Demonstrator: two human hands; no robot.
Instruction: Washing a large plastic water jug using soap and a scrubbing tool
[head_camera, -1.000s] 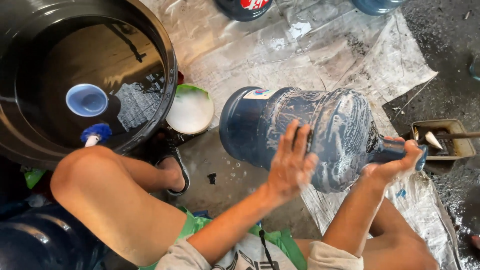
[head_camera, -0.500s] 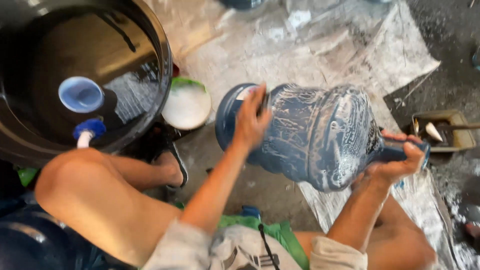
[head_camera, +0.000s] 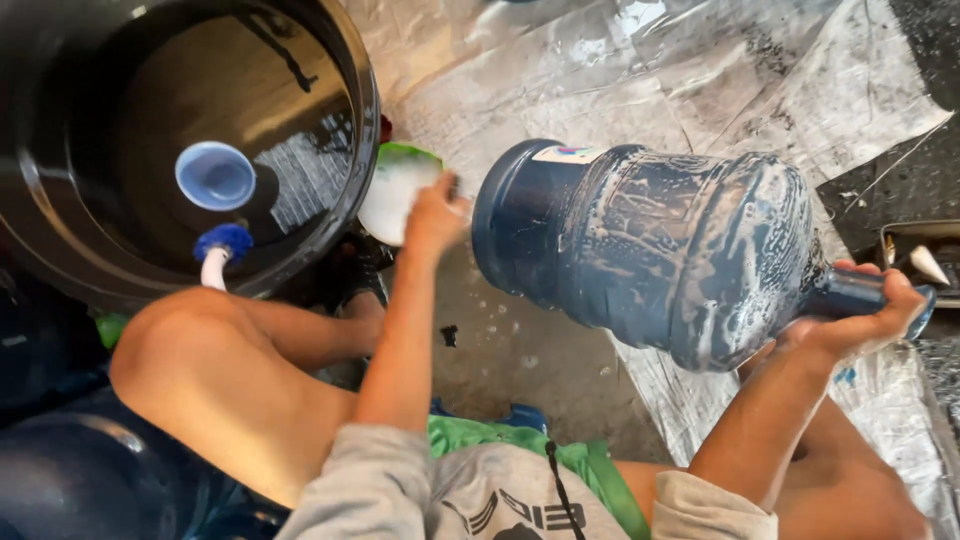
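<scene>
Right hand (head_camera: 850, 315): gripping the neck of the big blue water jug (head_camera: 650, 250), fingers clenched round it.
Left hand (head_camera: 432, 212): reaching into the white bowl (head_camera: 390, 190); grip cannot be told.
Jug: lying sideways above the floor, coated in soap suds.
Label (head_camera: 562, 154): small pale sticker sitting near the jug's base.
Tub (head_camera: 355, 130): black, holding water and a floating blue cup (head_camera: 215, 175).

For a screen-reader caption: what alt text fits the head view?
A person's right hand grips the neck of a large soapy blue water jug held sideways, while the left hand reaches into a small white bowl of suds. A big dark tub of water stands to the left.
</scene>
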